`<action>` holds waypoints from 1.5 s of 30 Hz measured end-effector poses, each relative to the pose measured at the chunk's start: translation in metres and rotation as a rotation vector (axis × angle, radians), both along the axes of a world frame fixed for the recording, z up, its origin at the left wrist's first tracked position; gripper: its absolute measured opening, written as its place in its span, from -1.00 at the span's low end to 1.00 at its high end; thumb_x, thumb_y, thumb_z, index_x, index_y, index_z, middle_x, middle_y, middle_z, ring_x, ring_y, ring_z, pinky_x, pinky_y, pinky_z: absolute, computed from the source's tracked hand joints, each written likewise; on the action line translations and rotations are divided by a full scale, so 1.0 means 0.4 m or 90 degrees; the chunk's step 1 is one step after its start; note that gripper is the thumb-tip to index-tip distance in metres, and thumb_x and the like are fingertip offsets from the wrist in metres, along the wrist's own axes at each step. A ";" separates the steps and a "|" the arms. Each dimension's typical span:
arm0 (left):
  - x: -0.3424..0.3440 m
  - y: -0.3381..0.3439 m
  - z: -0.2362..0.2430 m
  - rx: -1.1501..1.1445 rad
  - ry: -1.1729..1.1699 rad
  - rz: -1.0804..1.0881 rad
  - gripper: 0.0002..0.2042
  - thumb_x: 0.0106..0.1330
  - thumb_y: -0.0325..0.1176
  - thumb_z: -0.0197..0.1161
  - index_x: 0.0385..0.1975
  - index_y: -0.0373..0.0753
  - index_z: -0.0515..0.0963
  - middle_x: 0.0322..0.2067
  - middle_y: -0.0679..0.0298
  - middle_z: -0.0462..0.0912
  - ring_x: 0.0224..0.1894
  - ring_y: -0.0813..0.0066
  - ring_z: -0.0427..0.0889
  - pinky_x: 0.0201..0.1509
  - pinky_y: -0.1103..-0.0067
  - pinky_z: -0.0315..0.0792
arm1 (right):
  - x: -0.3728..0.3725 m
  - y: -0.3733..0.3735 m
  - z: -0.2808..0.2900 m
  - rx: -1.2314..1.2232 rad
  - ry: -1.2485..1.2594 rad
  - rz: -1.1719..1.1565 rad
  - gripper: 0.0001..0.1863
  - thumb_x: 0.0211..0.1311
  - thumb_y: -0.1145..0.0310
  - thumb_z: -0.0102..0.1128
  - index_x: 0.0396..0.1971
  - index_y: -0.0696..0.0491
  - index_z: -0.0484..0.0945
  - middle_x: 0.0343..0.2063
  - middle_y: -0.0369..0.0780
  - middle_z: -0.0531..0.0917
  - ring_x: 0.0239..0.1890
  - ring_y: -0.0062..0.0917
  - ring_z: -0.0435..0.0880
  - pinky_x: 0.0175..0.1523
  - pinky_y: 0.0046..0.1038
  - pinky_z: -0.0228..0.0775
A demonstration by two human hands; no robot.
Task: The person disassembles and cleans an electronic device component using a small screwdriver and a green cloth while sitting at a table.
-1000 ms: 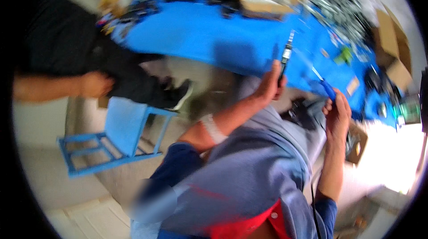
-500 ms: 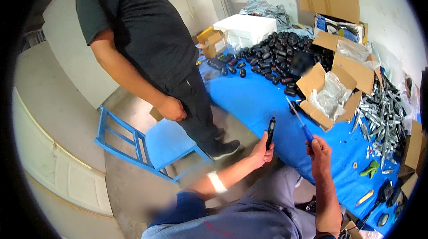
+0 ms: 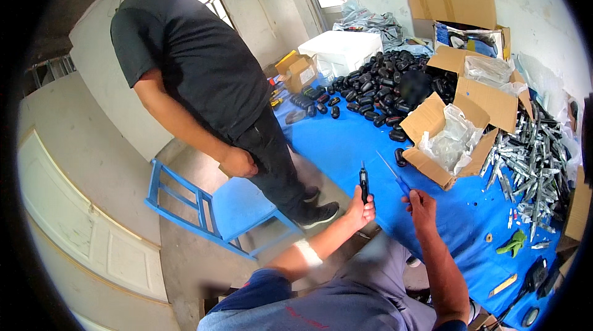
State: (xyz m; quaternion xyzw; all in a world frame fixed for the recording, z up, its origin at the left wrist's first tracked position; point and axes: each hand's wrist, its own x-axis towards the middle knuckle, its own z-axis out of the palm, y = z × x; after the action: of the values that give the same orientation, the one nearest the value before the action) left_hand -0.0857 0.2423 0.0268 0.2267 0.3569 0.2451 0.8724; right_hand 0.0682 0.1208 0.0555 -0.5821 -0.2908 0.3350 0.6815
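Co-worker (image 3: 191,62) on the left has a blurred-out head, then the left hand (image 3: 359,212) has fingers clamped round a black tool (image 3: 364,186), bottom end buried, next a screwdriver (image 3: 403,186) above the table (image 3: 441,223), handle half hidden in the right hand (image 3: 423,208), fingers wrapped tight, then a cut-off box (image 3: 579,207).

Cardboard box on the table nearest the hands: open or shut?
Open: the box has its flaps splayed outward, and crumpled translucent plastic shows in its mouth. How full underneath, cannot tell.
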 end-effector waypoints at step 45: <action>0.066 0.037 -0.024 0.362 -0.021 -0.008 -0.60 0.35 0.02 -0.12 -0.62 -0.13 0.33 -0.86 0.45 0.16 -0.89 0.62 0.08 -0.79 0.66 0.01 | -0.050 0.022 -0.023 0.139 0.215 0.037 -0.85 0.25 0.43 0.00 -0.36 0.19 0.50 -0.45 -0.30 0.56 -0.48 -0.67 0.41 -0.36 -0.56 0.34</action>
State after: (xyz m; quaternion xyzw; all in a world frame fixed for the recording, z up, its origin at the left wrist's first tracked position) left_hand -0.0591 0.2572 0.0171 0.4603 0.2583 0.3333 0.7812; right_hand 0.0481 0.1296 0.0462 -0.4320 -0.2237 0.4137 0.7695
